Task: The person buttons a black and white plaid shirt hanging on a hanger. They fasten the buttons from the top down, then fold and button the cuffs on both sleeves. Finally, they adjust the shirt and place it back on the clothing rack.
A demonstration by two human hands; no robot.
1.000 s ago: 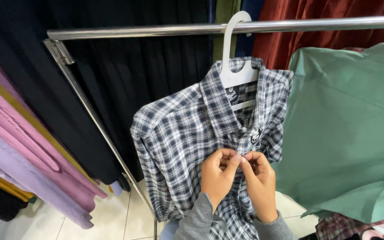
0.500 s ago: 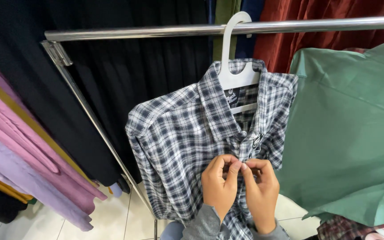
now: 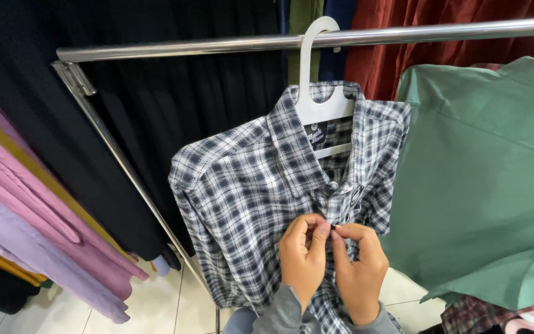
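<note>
— Pinching the front of the plaid shirt (image 3: pixel 248 204), are they, both hands?

— Yes. The left hand (image 3: pixel 303 260) and the right hand (image 3: pixel 358 272) sit side by side at the bottom of the view, grey sleeves (image 3: pixel 285 312) at the wrists. Thumb and forefinger of each are closed on the shirt's button strip, fingertips (image 3: pixel 324 230) nearly touching each other. Something small and dark shows between them; whether it is a button I cannot tell.

— And the shirt relative to the hands?

— Directly under and above them. The strip runs up from the pinch to the collar, so most of the garment lies above and to the left of the hands, one sleeve hanging down at the left. It is dark blue and white check, hung tilted.

— What carries it?

— A white plastic hanger (image 3: pixel 319 93), its hook over the metal rail (image 3: pixel 217 46) that crosses the top. The collar wraps the hanger's shoulders; a dark label shows inside the neck.

— What else is on the rack?

— Just beside the shirt to the right, a green garment (image 3: pixel 483 185), touching or overlapping its edge. Behind, black pleated fabric (image 3: pixel 174 111) and rust-red cloth (image 3: pixel 440 12). At the far left, pink and lilac garments (image 3: pixel 26 229) with a yellow edge among them. A slanted metal brace (image 3: pixel 125 173) drops from the rail's corner toward the pale tiled floor (image 3: pixel 156 309).
</note>
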